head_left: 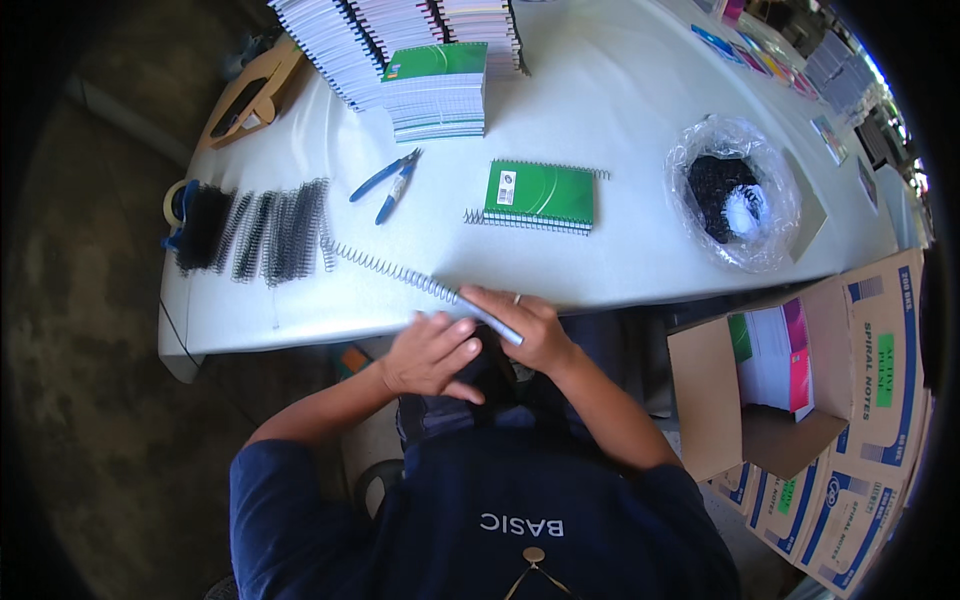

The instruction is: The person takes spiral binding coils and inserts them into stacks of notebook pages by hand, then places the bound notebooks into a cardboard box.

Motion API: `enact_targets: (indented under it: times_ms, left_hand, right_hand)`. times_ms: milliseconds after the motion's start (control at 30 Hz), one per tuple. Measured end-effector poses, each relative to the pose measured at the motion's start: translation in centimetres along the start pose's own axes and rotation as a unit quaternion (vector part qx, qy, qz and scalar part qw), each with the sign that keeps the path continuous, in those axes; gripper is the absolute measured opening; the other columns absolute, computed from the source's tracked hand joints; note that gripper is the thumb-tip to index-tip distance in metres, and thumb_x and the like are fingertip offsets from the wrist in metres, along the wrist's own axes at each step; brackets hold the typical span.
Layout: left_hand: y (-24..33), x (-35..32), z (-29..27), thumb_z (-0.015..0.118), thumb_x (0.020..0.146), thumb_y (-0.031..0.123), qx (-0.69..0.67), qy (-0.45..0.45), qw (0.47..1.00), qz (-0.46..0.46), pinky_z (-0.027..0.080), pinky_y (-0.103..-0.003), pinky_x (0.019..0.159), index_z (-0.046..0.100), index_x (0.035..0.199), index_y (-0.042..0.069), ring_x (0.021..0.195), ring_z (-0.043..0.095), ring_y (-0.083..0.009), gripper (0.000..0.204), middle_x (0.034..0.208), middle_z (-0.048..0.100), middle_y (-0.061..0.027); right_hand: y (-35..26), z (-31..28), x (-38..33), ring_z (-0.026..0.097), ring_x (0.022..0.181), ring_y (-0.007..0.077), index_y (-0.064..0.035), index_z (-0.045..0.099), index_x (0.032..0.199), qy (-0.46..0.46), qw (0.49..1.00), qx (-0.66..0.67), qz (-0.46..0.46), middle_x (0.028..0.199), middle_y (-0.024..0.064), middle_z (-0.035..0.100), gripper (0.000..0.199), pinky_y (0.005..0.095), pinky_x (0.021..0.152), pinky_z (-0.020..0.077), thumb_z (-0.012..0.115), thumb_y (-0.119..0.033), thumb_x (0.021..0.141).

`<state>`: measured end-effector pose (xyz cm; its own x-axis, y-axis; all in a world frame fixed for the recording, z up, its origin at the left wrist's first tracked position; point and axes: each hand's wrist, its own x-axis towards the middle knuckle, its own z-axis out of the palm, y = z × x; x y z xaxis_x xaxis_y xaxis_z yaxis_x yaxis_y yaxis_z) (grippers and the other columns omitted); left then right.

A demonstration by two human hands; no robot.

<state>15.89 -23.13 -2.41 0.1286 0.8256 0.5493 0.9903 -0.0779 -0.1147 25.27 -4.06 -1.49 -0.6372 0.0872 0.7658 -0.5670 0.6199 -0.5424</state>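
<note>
The right hand [530,330] closes around a slim notebook [494,321] seen nearly edge-on, just off the near edge of the table. The left hand [432,357] is open, fingers spread, right beside the notebook; whether a fingertip touches it I can't tell. A long wire coil [390,268] runs from the notebook's far end up to the left over the tabletop [620,262] — its tip reaching a row of dark coils [290,235]. Left of that row is a tape roll [172,203]. Farther in lie blue-handled pliers [375,183] and, to their right, a green-covered spiral-bound bundle [555,190], coil ends jutting out on both sides. Beyond stands a stack of notebooks [437,108] topped with green. At the right sits a clear plastic bag [765,250] holding black coils — below it, an open cardboard box [705,395] with more notebooks.
</note>
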Motion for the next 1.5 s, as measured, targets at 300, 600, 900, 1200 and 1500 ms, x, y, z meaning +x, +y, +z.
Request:
enact_targets:
  times_ms: [300,600,900,1200,1500]
  left_hand:
    - [-0.9,2.0,0.0,0.046,0.075,0.073,0.068,0.060,0.993,0.079,0.028,-0.062,0.097,0.034,0.131,-0.012,0.125,0.028,-0.0528,0.102,0.141,0.019,-0.0348]
    - [0.3,2.0,0.1,0.042,0.078,0.072,0.036,0.032,0.997,0.061,0.026,-0.065,0.094,0.034,0.130,-0.010,0.118,0.032,-0.0560,0.098,0.131,0.029,-0.0385]
    - [-0.6,3.2,1.8,0.038,0.076,0.076,0.015,0.130,0.988,0.081,0.017,-0.072,0.092,0.034,0.133,-0.008,0.128,0.022,-0.0539,0.101,0.140,0.021,-0.0346]
    - [1.9,2.4,1.0,0.053,0.083,0.055,-0.027,0.031,0.997,-0.071,0.016,-0.060,0.102,0.037,0.132,-0.005,0.125,0.029,-0.0512,0.079,0.138,0.028,-0.0300]
    - [-2.7,11.7,-6.8,0.074,0.071,0.017,-0.092,-0.133,0.959,-0.233,0.035,-0.032,0.080,0.064,0.102,0.012,0.085,0.059,-0.0167,0.033,0.088,0.064,0.0001]
  right_hand:
    - [-0.2,0.9,0.5,0.066,0.075,0.0262,-0.0019,0.051,0.124,0.040,0.996,0.032,0.077,0.102,0.0169,0.065,0.051,0.0349,0.066,0.0537,0.059,0.003,0.074]
    - [0.2,1.4,0.3,0.065,0.074,0.0294,-0.0030,0.052,0.123,0.007,0.998,0.041,0.051,0.101,0.0156,0.065,0.049,0.0371,0.066,0.0528,0.062,-0.002,0.075]
    - [0.2,1.2,0.8,0.065,0.092,0.0296,-0.0036,0.051,0.121,0.029,0.974,0.146,0.171,0.104,0.0153,0.065,0.046,0.0335,0.077,0.0519,0.067,-0.009,0.079]
    - [-0.1,1.2,1.7,0.064,0.095,0.0225,-0.0053,0.037,0.131,0.002,0.944,0.246,0.222,0.114,0.0129,0.059,0.056,0.0319,0.079,0.0506,0.062,-0.005,0.082]
    - [0.4,1.0,2.5,0.065,0.082,0.0305,-0.0003,0.054,0.113,-0.076,0.940,0.193,0.272,0.089,0.0200,0.065,0.034,0.0353,0.071,0.0482,0.063,-0.005,0.081]
